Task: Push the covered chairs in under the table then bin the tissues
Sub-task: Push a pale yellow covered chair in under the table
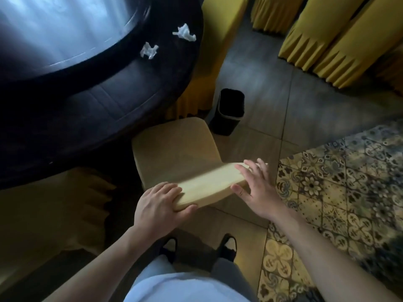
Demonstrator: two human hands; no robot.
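Pale yellow fabric-covered chair (174, 153) directly ahead of the body, seat partly out from under the dark round wooden table (104, 101), front edge of seat at the table rim. Top rail of the backrest (209, 184) running from lower left to upper right across the view, long axis roughly parallel to the near table edge.

Left hand (161, 203) wrapped over the near left end of the rail, fingers on top, thumb underneath. Right hand (255, 188) at the far right end, fingers spread and straight, resting on or just off the corner; contact not certain. Both hands equally close to the rail.

Push direction judged: forward and left, toward the table centre. Room for travel under the table not visible.

Second covered chair (54, 214) close on the left; black plastic waste bin (229, 112) just beside the seat's front right corner, risk of clipping. Two crumpled white tissues (149, 50) (185, 33) on the table near its edge, untouched.
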